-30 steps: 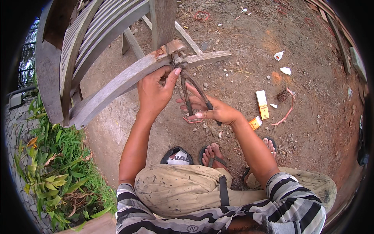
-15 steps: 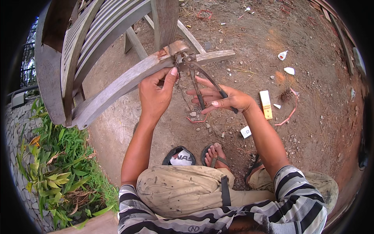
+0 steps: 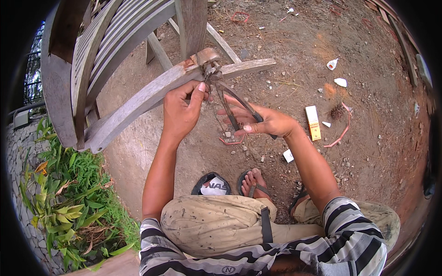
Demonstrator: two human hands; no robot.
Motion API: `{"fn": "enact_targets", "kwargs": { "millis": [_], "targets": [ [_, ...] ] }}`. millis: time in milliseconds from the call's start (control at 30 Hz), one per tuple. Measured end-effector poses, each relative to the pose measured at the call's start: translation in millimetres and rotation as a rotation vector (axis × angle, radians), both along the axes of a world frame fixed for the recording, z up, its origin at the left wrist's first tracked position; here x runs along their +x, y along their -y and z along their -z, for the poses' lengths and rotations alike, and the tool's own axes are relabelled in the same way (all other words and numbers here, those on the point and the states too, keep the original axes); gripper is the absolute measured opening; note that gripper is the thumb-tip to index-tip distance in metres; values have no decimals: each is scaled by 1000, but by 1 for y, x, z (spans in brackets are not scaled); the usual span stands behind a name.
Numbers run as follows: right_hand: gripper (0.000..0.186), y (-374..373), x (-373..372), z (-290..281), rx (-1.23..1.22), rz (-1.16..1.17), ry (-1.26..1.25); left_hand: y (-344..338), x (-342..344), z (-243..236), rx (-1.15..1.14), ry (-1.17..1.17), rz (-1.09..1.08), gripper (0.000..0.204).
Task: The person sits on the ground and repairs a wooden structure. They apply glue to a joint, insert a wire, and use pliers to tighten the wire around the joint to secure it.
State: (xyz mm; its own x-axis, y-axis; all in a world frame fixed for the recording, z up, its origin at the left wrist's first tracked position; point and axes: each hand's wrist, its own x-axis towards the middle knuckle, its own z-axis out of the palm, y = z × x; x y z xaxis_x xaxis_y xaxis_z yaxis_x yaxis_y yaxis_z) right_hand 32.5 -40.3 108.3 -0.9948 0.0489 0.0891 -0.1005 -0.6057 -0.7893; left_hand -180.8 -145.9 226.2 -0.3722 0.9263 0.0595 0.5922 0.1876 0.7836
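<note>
A pair of rusty pincers (image 3: 238, 102) with dark handle ends is in my right hand (image 3: 269, 120). The thumb lies in front of the handles and the fingers reach behind them. The pincers' jaws are at the end of a curved wooden chair part (image 3: 138, 100), against a thin wire (image 3: 206, 73) twisted there. My left hand (image 3: 183, 110) pinches with thumb and forefinger just below the jaws, at the wire; the fingertips partly hide what they grip. The wood's end is chipped and reddish brown. Whether the jaws bite on the wire is too small to tell.
The weathered slatted wooden chair (image 3: 133, 37) lies tipped at the upper left. On the dirt to the right are a yellow and white box (image 3: 313, 123), a small white box (image 3: 288, 155), white plastic pieces (image 3: 340, 82) and a pine cone (image 3: 337, 111). Green plants (image 3: 69, 198) border the left.
My right hand and the pincers have shifted slightly left, bringing the jaws down onto the wire near my left fingertips. The handles look a little closer together. My left hand has barely moved.
</note>
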Motion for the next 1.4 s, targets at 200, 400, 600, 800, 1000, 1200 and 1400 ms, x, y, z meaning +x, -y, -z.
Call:
{"fn": "enact_targets", "kwargs": {
  "millis": [200,400,600,800,1000,1200,1400],
  "targets": [
    [99,9,-12,-4,119,68,-43,0,2,-4,-29,29,4,34],
    [93,14,-12,6,330,132,68,0,0,-1,-48,-49,-12,34],
    [88,16,-12,6,429,130,138,1,-3,0,-110,-38,-5,38],
    [82,39,-18,-19,561,370,330,-2,4,3,-9,-42,-49,34],
    [82,69,-42,-6,689,809,232,2,6,7,-49,-50,-36,32],
    [89,87,-69,9,759,1049,284,-14,59,24,196,53,-238,37],
    [87,95,-83,12,829,1211,403,-37,66,29,43,212,-489,36]
  ]
}}
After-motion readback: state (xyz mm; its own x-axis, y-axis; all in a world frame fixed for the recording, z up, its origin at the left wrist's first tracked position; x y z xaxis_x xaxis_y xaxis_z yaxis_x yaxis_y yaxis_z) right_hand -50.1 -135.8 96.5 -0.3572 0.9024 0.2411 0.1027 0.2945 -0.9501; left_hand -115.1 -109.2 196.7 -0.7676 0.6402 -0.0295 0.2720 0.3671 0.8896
